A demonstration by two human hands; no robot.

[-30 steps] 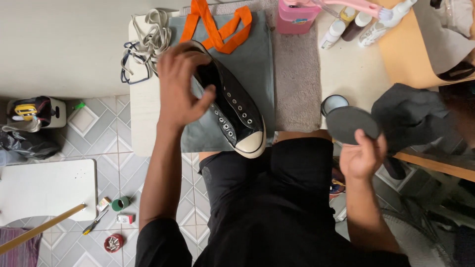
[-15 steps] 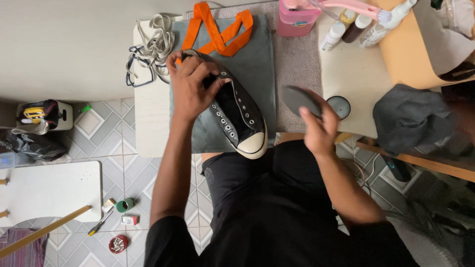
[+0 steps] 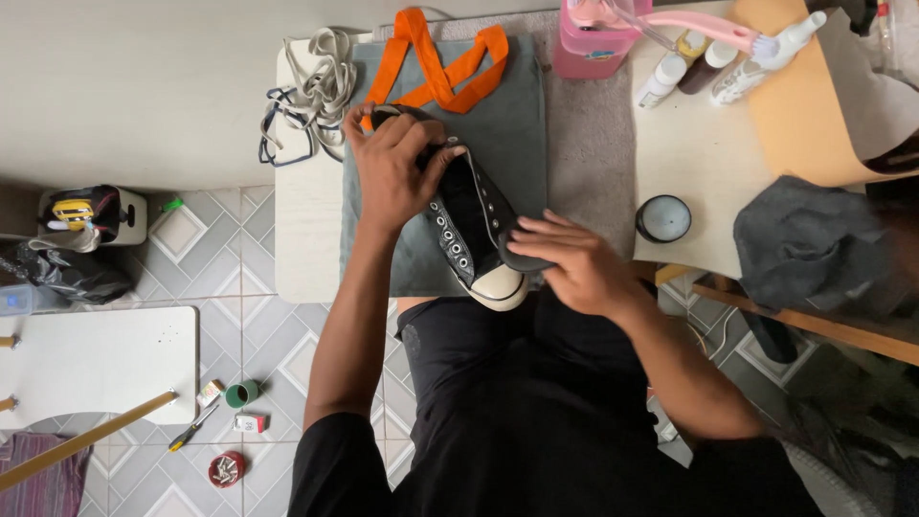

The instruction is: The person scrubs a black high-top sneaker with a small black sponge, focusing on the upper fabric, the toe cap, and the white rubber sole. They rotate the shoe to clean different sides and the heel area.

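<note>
On the white worktop (image 3: 306, 239), the left hand (image 3: 392, 172) grips the black shoe (image 3: 474, 225) to steady it while the right hand (image 3: 574, 263) has its fingers closed on a dark insole (image 3: 525, 258).

Your left hand (image 3: 397, 172) sits on the shoe (image 3: 474, 225) heel, right hand (image 3: 574, 263) beside its toe, shoe on the cloth (image 3: 507, 124) on the table (image 3: 306, 230), laces (image 3: 316, 91) left, round tin (image 3: 663, 218) right, bottles (image 3: 699, 72) behind.
</note>
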